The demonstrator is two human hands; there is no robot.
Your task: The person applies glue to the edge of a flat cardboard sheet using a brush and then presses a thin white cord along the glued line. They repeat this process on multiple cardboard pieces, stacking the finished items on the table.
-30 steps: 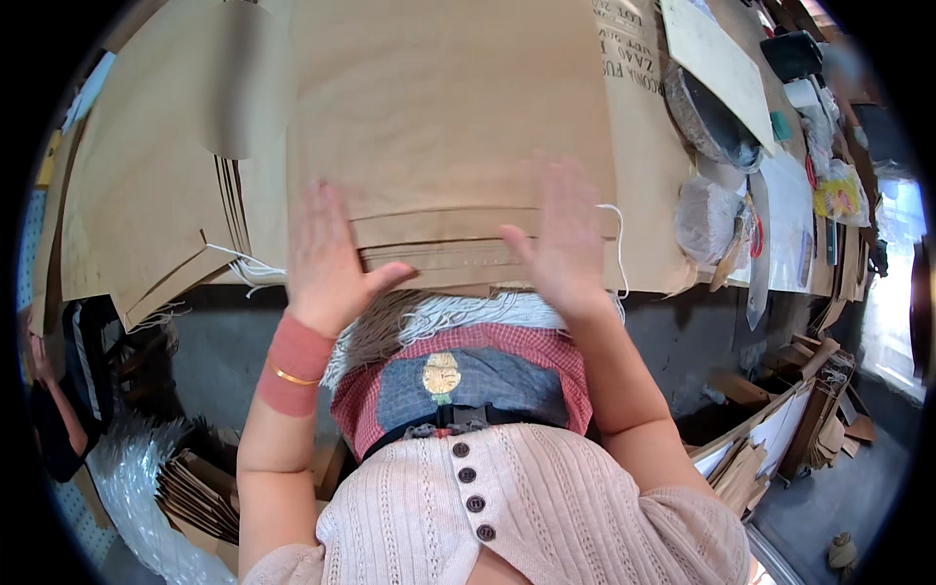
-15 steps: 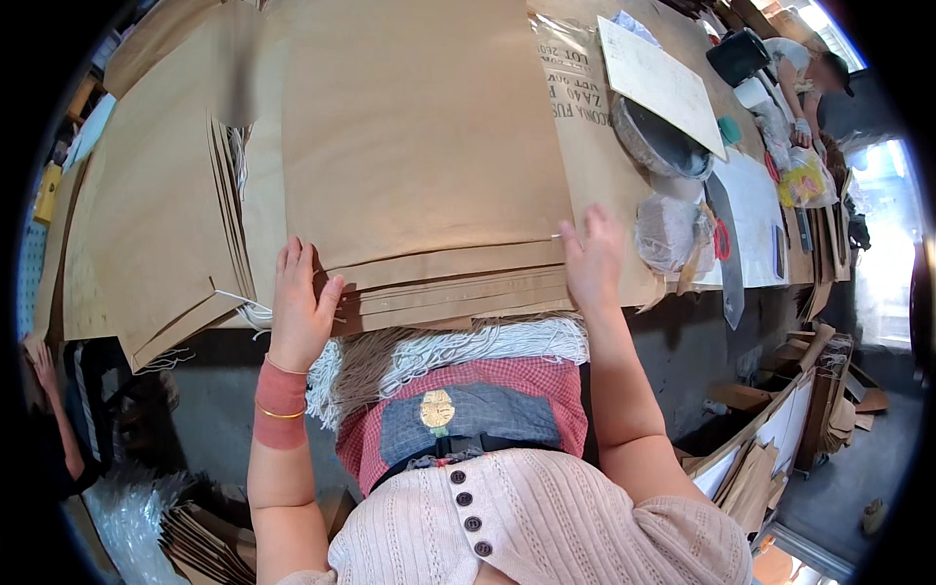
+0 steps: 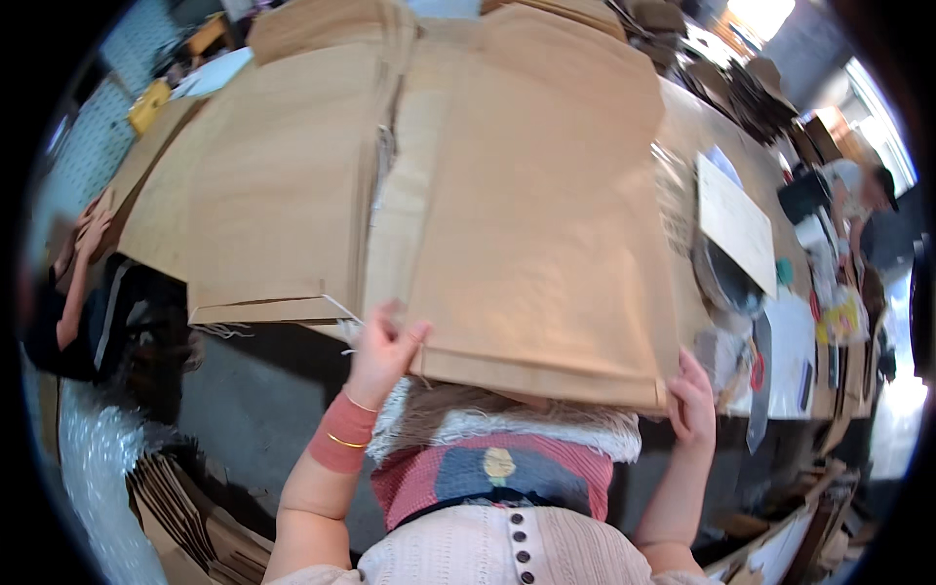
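Note:
A large brown paper bag (image 3: 556,214) lies in front of me, its near end folded into a strip and hanging over my lap. My left hand (image 3: 382,363), a little blurred, grips its near left corner, with the thumb against the paper. At the near right corner my right hand (image 3: 692,402) has its fingers closed on the edge. Below the bag, a bundle of white and brown cords (image 3: 612,435) rests across my checked apron (image 3: 405,483). Left of my hands, a stack of similar brown bags (image 3: 283,195) has loose white cords sticking out near its front corner.
On the right of the table (image 3: 726,136) are a white board (image 3: 733,219) over a dark basin (image 3: 721,278), a long blade (image 3: 760,390) and red-handled scissors (image 3: 757,370). One person (image 3: 73,292) is at the left, another (image 3: 848,200) at the far right. Bubble wrap (image 3: 102,468) stands lower left.
My hands have taken hold of the top bag's near corners and shifted it. In the view, bag and hands now sit further right and lower, as the whole view has also swung.

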